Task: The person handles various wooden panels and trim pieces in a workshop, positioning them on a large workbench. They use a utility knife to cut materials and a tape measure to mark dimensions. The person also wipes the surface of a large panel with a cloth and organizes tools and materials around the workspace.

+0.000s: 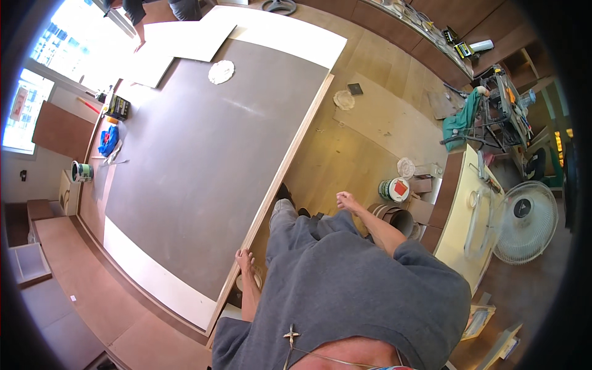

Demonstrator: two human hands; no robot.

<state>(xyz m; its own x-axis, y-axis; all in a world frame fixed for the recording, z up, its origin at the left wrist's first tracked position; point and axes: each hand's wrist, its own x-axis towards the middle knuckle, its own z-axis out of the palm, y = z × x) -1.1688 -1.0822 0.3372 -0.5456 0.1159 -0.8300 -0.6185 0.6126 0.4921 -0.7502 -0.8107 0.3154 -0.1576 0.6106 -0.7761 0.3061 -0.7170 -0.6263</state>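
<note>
My left hand [245, 258] is at the wooden edge strip [280, 174] of a large low platform, its fingers curled against the strip. The platform has a wide grey panel [209, 148] on top, bordered by white boards. My right hand [347, 201] hangs over the wooden floor in front of my body, fingers curled in, and I see nothing in it. Closest to that hand are a white bucket [394, 190] with a red patch on its lid and a brown cylindrical tub [394, 219].
At the far left a person [140, 37] leans over white boards [191, 41]. A fan [524, 216] and a cluttered tool stand [502, 108] are on the right. A blue bag [108, 141] and a paint can [81, 171] sit along the platform's left side.
</note>
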